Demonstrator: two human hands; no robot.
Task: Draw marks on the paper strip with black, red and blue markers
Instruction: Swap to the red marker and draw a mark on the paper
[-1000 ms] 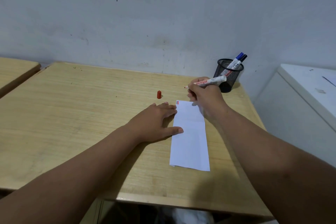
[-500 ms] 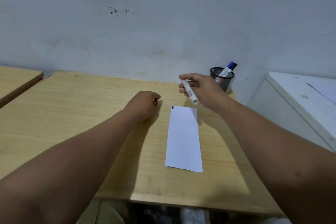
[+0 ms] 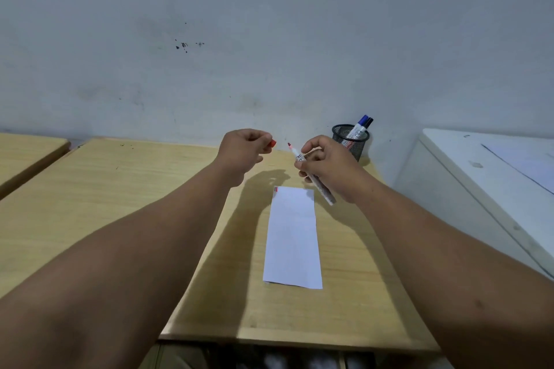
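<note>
A white paper strip (image 3: 292, 237) lies on the wooden desk (image 3: 120, 204), with small red marks at its far left corner (image 3: 276, 189). My right hand (image 3: 329, 168) is raised above the strip's far end and grips the uncapped red marker (image 3: 314, 178), its red tip pointing up and left. My left hand (image 3: 244, 150) is raised too, pinching the red cap (image 3: 272, 143) a short gap from the marker's tip. A blue marker (image 3: 361, 124) and a black marker (image 3: 368, 122) stand in the black mesh cup (image 3: 350, 141).
The mesh cup stands at the desk's far right corner against the wall. A white cabinet (image 3: 479, 177) adjoins the desk on the right. A second wooden desk (image 3: 27, 153) sits at the left. The near desk edge (image 3: 299, 341) runs below the strip.
My left hand left the strip, picked the red cap off the desk and lifted it. My right hand rose from the paper and turned the marker's tip toward the cap.
</note>
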